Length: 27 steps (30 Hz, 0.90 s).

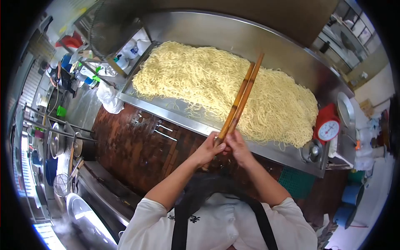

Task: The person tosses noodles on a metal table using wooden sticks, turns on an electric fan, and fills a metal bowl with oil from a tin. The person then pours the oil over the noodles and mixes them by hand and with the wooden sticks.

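Two long bamboo sticks (241, 98) run side by side from my hands out over the noodles. My left hand (207, 151) is closed around their near ends, and my right hand (238, 146) grips them close beside it, the two hands touching or nearly so. Beyond the hands, a wide heap of pale yellow noodles (187, 75) covers much of a steel table (162, 109). The far ends of the sticks are over the right half of the heap; whether they touch it I cannot tell.
A red scale (327, 125) and a metal bowl (311, 151) are at the table's right end. A white bag (110, 98) hangs at its left corner. A large steaming pan (89, 221) is at lower left. Another person (60, 77) stands far left.
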### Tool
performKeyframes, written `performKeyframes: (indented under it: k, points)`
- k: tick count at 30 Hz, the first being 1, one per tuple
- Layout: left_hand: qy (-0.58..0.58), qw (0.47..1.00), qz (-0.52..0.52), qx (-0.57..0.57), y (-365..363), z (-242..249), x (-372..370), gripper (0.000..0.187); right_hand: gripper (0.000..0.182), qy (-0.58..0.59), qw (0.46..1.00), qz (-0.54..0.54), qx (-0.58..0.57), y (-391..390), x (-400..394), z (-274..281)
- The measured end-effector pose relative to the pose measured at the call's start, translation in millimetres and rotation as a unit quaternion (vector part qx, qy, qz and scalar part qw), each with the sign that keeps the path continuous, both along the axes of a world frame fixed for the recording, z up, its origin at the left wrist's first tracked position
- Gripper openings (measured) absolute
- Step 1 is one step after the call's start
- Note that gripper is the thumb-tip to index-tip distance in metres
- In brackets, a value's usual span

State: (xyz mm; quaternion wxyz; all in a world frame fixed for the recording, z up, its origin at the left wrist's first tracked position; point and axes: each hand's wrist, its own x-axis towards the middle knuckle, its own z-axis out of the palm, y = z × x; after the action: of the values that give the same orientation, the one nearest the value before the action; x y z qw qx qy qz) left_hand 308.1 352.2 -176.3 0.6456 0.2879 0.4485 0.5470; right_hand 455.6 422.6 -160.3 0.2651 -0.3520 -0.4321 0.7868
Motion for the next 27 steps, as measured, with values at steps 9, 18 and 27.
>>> performKeyframes:
  k: [9,18,27]
  points:
    - [0.171,0.962,-0.191,-0.096,-63,54,-179,0.068,0.031,0.121,0.987,-0.064,-0.079,71,-157,-26]
    - [0.321,0.928,-0.090,-0.164,-112,16,-356,0.072,0.038,-0.017,0.954,-0.263,0.145,157,-115,-45]
    - [0.730,0.620,0.108,-0.266,-91,-59,-501,0.075,0.026,-0.157,0.971,-0.157,0.089,109,-100,-100]
